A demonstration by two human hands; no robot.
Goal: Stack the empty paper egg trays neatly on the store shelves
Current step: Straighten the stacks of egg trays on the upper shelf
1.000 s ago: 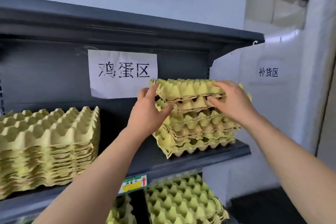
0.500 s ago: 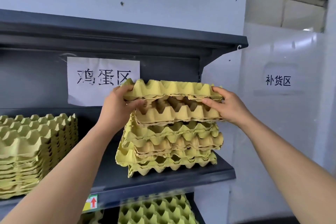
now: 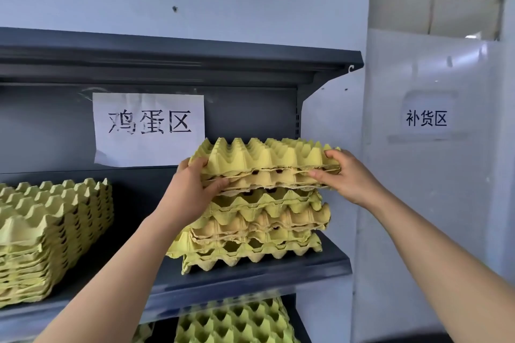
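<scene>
Hands at work in a store's egg section: the left hand [image 3: 192, 189] and right hand [image 3: 345, 175] each grip an end of the top trays [image 3: 264, 161], fingers curled over the rim, thumbs pressed lower down, atop an uneven pile [image 3: 259, 225] at the right end of the grey metal shelf [image 3: 250, 276]. Squaring the edges so the moulded cones nest would likely settle it as flush as the neat stack [image 3: 50, 231] to the left. The yellow-green pulp looks rough and ragged-rimmed, probably light and easily crushed by a hard squeeze
</scene>
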